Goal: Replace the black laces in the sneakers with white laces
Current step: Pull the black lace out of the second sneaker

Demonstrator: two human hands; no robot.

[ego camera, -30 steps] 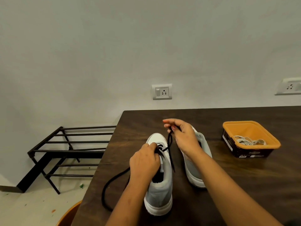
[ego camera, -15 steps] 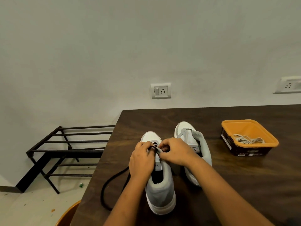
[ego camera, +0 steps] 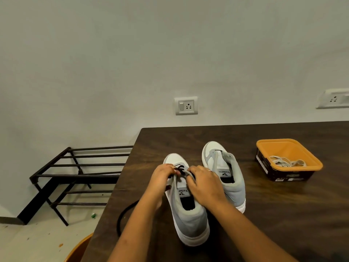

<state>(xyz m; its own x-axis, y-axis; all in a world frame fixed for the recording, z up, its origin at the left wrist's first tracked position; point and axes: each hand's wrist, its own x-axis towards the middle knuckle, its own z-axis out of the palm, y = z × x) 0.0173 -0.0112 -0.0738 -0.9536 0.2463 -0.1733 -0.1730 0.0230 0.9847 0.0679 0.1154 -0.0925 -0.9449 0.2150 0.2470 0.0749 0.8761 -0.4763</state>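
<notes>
Two hands [ego camera: 188, 178] w/ fingers pinching black lace [ego camera: 179, 169] on near sneaker [ego camera: 187, 210], dark wood table [ego camera: 283, 214], grey wall [ego camera: 132, 63]

Two bare forearms reach forward, converging, the left hand [ego camera: 162, 176] and right hand [ego camera: 204, 183] nearly meeting at the fingertips, both curled knuckles-up in a pinch, wrists bent slightly inward toward each other
</notes>
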